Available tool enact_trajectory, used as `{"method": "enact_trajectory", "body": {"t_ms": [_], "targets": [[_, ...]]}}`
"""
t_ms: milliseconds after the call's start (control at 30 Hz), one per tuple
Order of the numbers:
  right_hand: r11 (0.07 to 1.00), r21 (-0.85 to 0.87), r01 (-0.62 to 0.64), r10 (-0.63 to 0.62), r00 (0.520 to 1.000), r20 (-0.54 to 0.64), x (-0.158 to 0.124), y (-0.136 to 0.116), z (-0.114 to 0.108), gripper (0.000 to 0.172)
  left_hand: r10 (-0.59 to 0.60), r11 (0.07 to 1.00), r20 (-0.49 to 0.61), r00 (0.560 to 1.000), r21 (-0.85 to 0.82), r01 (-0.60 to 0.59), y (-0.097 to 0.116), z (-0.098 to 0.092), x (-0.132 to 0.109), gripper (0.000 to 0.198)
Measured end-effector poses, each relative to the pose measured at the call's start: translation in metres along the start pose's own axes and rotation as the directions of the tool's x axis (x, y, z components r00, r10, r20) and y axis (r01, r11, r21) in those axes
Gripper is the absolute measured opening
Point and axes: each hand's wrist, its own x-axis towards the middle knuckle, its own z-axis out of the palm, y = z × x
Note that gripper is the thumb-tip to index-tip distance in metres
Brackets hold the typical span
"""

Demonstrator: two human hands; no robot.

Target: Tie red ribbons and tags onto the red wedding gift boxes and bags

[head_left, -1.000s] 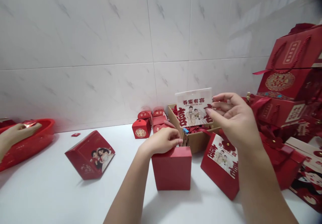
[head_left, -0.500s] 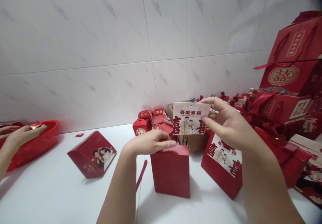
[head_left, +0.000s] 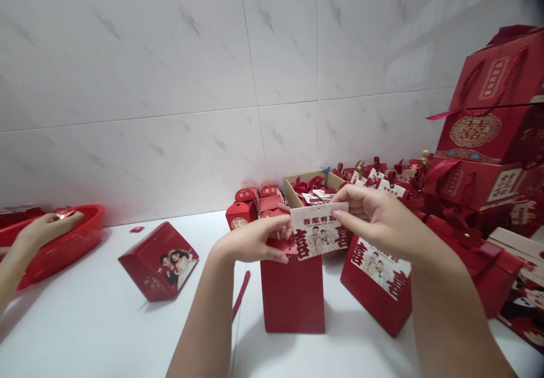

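Observation:
A plain red gift box (head_left: 293, 296) stands upright on the white table in front of me. My left hand (head_left: 250, 239) is closed at its top edge, thumb in front, with the other fingertips partly hidden behind the top. Between thumb and fingers, my right hand (head_left: 374, 213) pinches a white tag card (head_left: 319, 233) printed with a couple and red characters. The card hangs in front of the box's upper right corner. Just right of it, a tilted red box (head_left: 361, 287) bears a similar card (head_left: 380, 264).
Behind is a cardboard box (head_left: 293, 188) of ribbons and cards, beside small red boxes (head_left: 241, 211). Stacked gift boxes (head_left: 476, 128) rise at right. Left are a red box with a couple print (head_left: 159, 262), a dark red ribbon (head_left: 241, 293), and another person's hand (head_left: 46, 230) over a red basin (head_left: 91, 230).
My right hand has lowered the card from above the box to its top front corner. My left hand's fingers have closed at the box's top edge.

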Motion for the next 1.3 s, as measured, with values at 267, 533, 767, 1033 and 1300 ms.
{"method": "enact_trajectory", "body": {"t_ms": [267, 533, 767, 1033, 1300], "targets": [[0.963, -0.268, -0.012, 0.015, 1.000, 0.010, -0.005, -0.005, -0.002, 0.003, -0.132, 0.991, 0.033, 0.991, 0.004, 0.132, -0.001, -0.004, -0.003, 0.024], [0.945, -0.325, 0.048, -0.066, 0.997, -0.043, -0.011, -0.014, -0.003, 0.020, -0.170, 0.985, -0.047, 0.984, 0.033, 0.171, -0.004, -0.004, -0.003, 0.023], [0.921, -0.390, -0.014, 0.080, 0.985, 0.153, -0.006, -0.016, 0.006, 0.018, -0.182, 0.974, -0.022, 0.983, 0.132, 0.184, 0.004, -0.004, -0.006, 0.021], [0.871, -0.489, -0.048, 0.226, 0.923, 0.311, 0.004, -0.002, 0.026, 0.016, -0.176, 0.960, -0.034, 0.984, 0.217, 0.179, 0.011, -0.003, -0.010, 0.021], [0.887, -0.462, -0.023, 0.242, 0.874, 0.421, 0.012, 0.007, 0.032, 0.010, -0.179, 0.939, -0.062, 0.982, 0.285, 0.190, 0.008, -0.002, -0.014, 0.010]]}}
